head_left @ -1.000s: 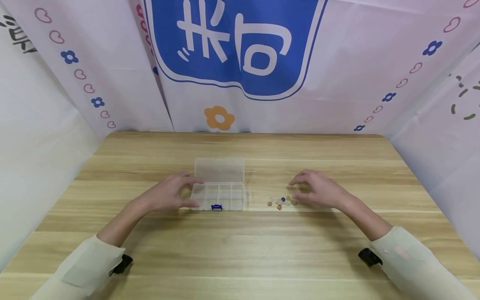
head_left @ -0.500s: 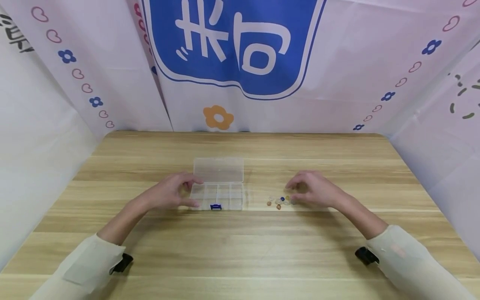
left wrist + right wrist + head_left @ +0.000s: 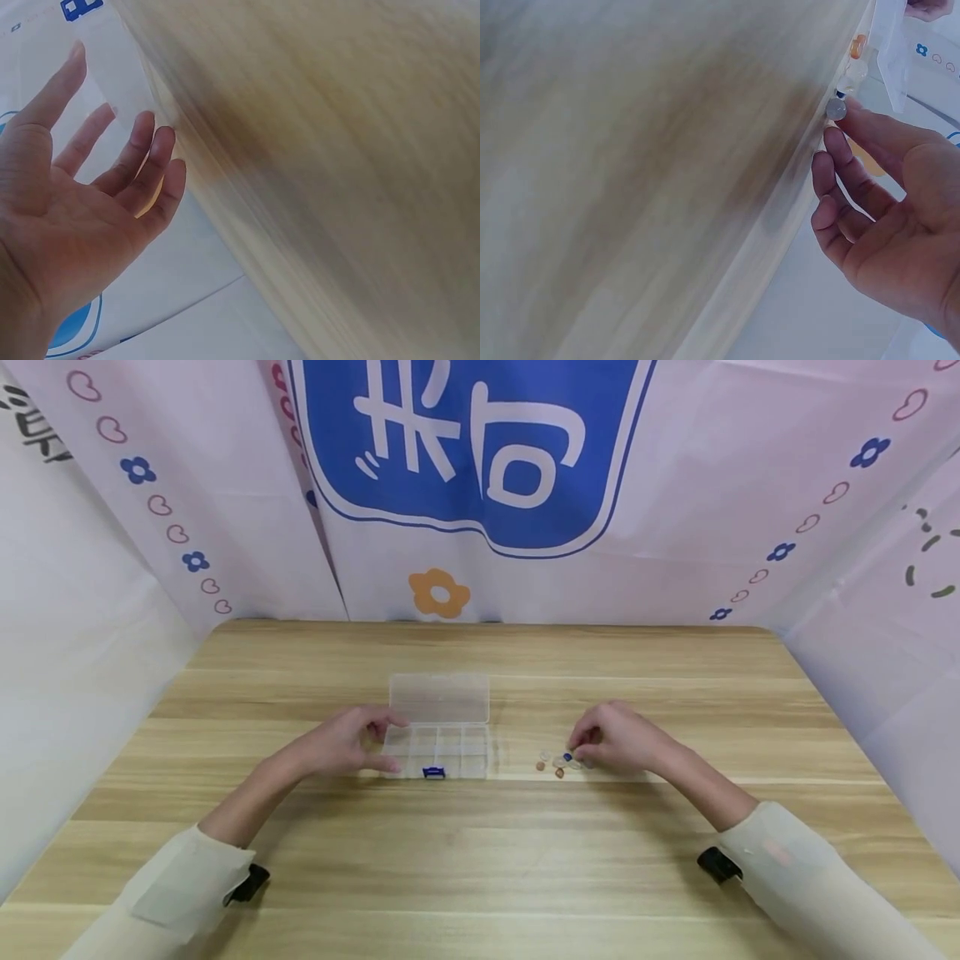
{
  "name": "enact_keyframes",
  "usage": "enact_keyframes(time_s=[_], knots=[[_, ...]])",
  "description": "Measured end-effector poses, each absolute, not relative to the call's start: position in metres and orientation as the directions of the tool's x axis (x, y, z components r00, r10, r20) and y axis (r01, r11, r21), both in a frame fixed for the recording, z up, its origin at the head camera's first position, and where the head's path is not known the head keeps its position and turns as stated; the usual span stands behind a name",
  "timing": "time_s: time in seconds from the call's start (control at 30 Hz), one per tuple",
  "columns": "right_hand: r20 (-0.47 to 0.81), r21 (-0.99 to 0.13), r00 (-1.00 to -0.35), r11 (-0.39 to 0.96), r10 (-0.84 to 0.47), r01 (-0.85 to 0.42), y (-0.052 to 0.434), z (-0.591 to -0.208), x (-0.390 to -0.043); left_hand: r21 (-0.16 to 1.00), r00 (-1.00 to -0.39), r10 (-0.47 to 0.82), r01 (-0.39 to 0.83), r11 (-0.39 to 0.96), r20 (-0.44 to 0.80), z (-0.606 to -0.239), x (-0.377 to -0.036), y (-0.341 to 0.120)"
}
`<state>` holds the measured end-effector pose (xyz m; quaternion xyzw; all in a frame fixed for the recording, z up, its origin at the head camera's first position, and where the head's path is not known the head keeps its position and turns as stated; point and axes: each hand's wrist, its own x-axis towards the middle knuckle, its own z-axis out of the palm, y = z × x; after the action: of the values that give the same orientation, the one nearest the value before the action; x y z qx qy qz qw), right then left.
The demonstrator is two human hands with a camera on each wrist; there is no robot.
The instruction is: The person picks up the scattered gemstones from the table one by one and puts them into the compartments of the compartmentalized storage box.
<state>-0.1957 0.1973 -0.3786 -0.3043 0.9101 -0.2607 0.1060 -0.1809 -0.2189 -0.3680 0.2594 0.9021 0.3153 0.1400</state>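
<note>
- Apparently we are early: the clear box (image 3: 472, 767) is opened, lid (image 3: 440, 699) at far side; small pieces (image 3: 559, 772) to its right await handling.
- Our left hand (image 3: 341, 742) spans the box's left end, fingers wide.
- Our right hand (image 3: 618, 737) is narrow at the pieces; we cannot tell if it holds one.
- Wood-grain table (image 3: 450, 860); printed cloth (image 3: 525, 589) beyond.

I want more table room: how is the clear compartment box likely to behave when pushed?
The box is probably light and fairly stiff, given its thin, clear, straight-edged walls. Sitting flat and low, it should slide over the smooth-looking tabletop rather than tip. Its lid, open behind it, might swing or drag.
</note>
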Motion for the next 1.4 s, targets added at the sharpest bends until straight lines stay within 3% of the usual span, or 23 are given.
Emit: enact_keyframes(time_s=[0.7,1.4], knots=[[-0.038,-0.584,-0.834,0.689,-0.551,-0.428,0.194,-0.370,-0.201,0.722,-0.810,0.581,0.351,0.597,-0.087,-0.372,-0.185,-0.221],[0.012,-0.657,-0.814,0.608,-0.581,-0.445,0.174,-0.364,-0.207,0.755,-0.817,0.565,0.298,0.584,-0.114,-0.373,-0.188,-0.222]])
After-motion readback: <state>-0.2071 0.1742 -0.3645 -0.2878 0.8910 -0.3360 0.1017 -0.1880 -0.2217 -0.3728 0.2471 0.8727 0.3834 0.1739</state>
